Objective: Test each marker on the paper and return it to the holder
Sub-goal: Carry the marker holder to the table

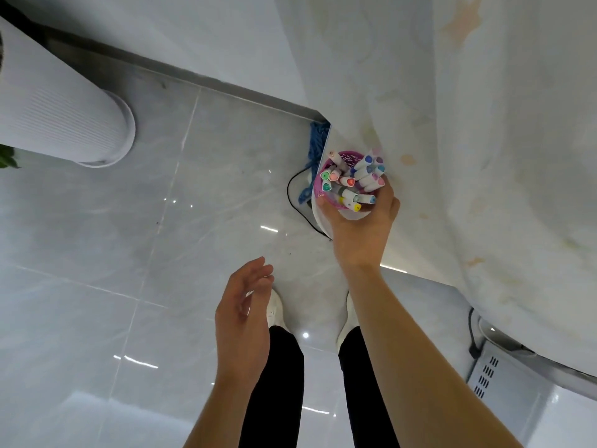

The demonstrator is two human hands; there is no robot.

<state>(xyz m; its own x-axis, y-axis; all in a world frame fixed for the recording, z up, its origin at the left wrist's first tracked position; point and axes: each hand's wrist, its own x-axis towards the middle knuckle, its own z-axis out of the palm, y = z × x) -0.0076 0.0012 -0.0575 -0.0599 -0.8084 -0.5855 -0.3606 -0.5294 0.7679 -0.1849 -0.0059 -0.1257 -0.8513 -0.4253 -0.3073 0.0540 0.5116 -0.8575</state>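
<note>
Left hand (245, 305) hangs loose over the floor (129, 253), fingers relaxed, holding nothing. I've got my right hand (363, 227) wrapped round the one pink holder (318, 190) at the table (484, 156) edge, with maybe fifteen markers (350, 181) inside.

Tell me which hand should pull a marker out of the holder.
Left, probably. The left hand hangs open and holds nothing. The right hand is wrapped round the holder of markers, so it can steady it.

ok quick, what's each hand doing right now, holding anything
left hand: open, fingers relaxed, holding nothing
right hand: closed, grip curled round the pink holder full of markers
</note>
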